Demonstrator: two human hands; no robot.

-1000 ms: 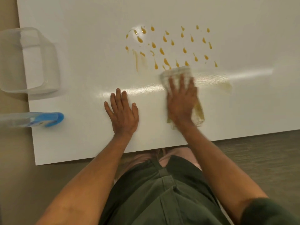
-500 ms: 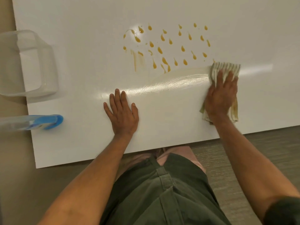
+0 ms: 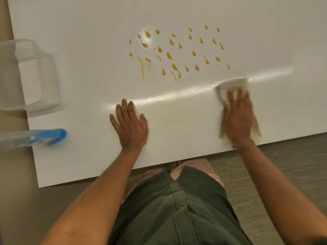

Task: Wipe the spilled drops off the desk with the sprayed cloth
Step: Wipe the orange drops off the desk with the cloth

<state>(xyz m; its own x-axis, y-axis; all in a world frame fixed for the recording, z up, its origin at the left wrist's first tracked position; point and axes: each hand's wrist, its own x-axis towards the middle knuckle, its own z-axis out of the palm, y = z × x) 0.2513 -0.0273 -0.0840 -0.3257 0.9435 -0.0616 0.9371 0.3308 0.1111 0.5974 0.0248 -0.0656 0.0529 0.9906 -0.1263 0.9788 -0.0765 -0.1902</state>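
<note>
At the desk's [image 3: 177, 13] near edge, the right hand [image 3: 238, 117] presses the stained cloth [image 3: 235, 85] flat under spread fingers, at four o'clock from the amber drops [image 3: 177, 50]; the left hand [image 3: 130, 124], open and empty, apparently braces the person.

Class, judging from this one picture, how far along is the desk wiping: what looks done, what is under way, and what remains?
Done: a wet, streaky band crosses the white desk below the drops, so that strip looks wiped. Under way: the right hand presses the stained cloth flat near the front edge, while the left hand braces on the desk. Left: most of the amber drops sit unwiped beyond the band.
</note>
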